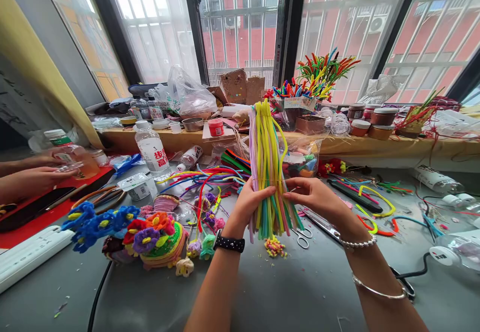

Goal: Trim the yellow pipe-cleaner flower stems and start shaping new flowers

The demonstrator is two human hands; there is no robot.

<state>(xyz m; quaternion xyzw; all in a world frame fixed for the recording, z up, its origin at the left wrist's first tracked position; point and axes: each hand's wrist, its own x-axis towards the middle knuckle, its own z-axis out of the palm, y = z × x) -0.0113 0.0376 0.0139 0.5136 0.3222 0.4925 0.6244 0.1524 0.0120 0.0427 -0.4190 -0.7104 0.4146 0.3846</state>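
Note:
A thick bundle of pipe cleaners [266, 147], mostly yellow with lilac, teal and pink among them, stands upright above the table. My left hand [252, 197] is wrapped round its left side, the thumb across the front. On the right side, the fingers and thumb of my right hand [305, 192] pinch at the bundle's edge; exactly which strands they hold is hidden. What looks like a thin band crosses the bundle at thumb height. Below it lies a small heap of yellow and pink clippings [275, 247], with scissors [302, 237] just behind to the right.
Fuzzy flowers [150, 237] and loose coloured pipe cleaners [202, 177] lie to the left, near a water bottle [150, 147]. At the far left, another person's hands [41, 177] hold something clear. A power strip [33, 254] and black cable [99, 297] lie left; jars [382, 117] line the ledge.

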